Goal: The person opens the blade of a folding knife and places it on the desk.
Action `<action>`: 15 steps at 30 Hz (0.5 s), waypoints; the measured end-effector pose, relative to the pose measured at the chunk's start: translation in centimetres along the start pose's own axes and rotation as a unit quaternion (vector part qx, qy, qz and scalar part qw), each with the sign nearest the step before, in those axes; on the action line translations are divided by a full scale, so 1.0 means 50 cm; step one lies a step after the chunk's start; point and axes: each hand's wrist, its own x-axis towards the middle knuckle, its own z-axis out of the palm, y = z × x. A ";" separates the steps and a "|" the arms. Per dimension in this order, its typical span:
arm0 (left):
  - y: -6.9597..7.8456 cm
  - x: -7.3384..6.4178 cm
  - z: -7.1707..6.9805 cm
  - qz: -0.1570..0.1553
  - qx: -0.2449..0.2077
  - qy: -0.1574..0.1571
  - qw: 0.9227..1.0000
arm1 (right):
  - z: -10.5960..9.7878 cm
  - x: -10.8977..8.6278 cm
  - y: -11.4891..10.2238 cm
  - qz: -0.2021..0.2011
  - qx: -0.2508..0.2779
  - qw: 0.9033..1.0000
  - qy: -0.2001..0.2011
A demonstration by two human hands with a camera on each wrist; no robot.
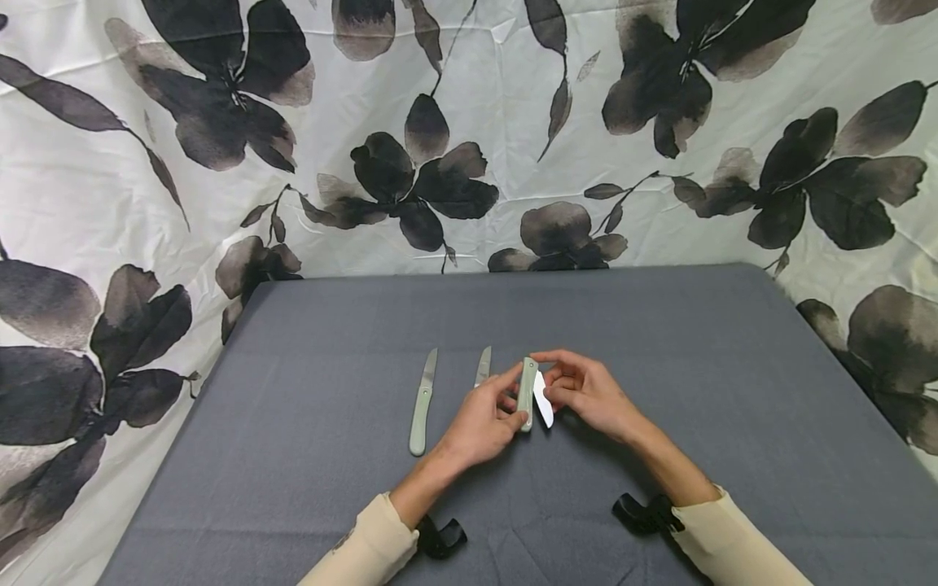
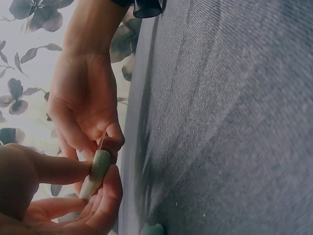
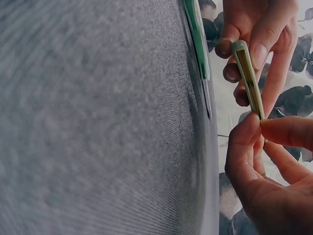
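A folding knife with a pale green handle (image 1: 526, 397) is held above the table between both hands, its blade (image 1: 543, 399) partly swung out and pointing toward the person. My left hand (image 1: 478, 425) grips the handle between thumb and fingers. The blade is pinched by the thumb and fingers of my right hand (image 1: 592, 397). In the right wrist view, the open slot of the handle (image 3: 248, 78) shows. To the left, an unfolded knife (image 1: 421, 417) of the same green lies on the table. Another knife (image 1: 483, 366) shows mostly its blade; my left hand hides the rest.
Grey cloth covers the table (image 1: 330, 505). Behind it hangs a white curtain (image 1: 513, 106) with dark flowers. Black wrist mounts (image 1: 442, 539) sit under both cream sleeves, close to the tabletop.
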 end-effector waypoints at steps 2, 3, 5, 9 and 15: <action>-0.001 0.001 0.002 0.002 -0.006 -0.001 1.000 | -0.002 -0.003 0.000 -0.001 -0.003 1.000 0.003; -0.002 0.002 0.004 0.003 -0.009 -0.001 1.000 | -0.003 -0.004 0.000 -0.001 -0.005 1.000 0.006; -0.002 0.003 0.007 0.004 -0.019 0.001 1.000 | -0.003 -0.007 -0.002 -0.003 -0.008 1.000 0.014; -0.001 0.005 0.012 0.003 -0.036 0.010 0.999 | -0.003 -0.012 -0.004 -0.010 -0.014 0.999 0.027; 0.001 -0.003 0.012 -0.010 -0.052 0.038 0.998 | 0.012 -0.011 -0.001 -0.003 -0.023 0.999 0.034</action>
